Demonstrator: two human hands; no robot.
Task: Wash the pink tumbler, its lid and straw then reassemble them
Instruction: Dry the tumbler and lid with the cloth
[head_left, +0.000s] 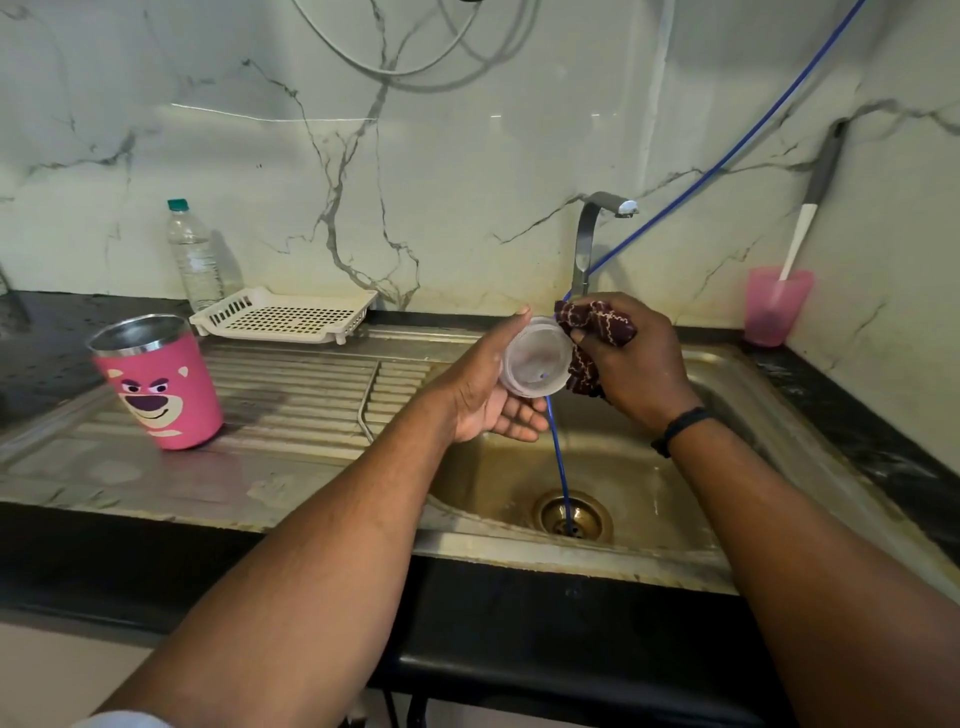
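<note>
From the head view, my left hand (488, 395) cups the clear lid (535, 357) by its rim over the sink (727, 395), thumb up along the far edge and fingers curled under. My right hand (631, 358) has its grip closed on a dark patterned cloth (592, 332), which it presses against the lid's right side. The tumbler (161, 382) stands upright and open on the draining board (291, 395) to my left, well apart from the lid. A thin metal straw (363, 402) lies on the board's ridges, between tumbler and basin. A blue hose (561, 467) hangs from the wall down into the drain. The tap (592, 234) shows no running water.

I judge the lid light, thin plastic and likely slick if wet, so holding it by the rim suits it best; squeezing the flat face could flex it. The tumbler looks steel-lined, stiffer and heavier, best taken around its body. The straw is rigid, narrow and may roll.
</note>
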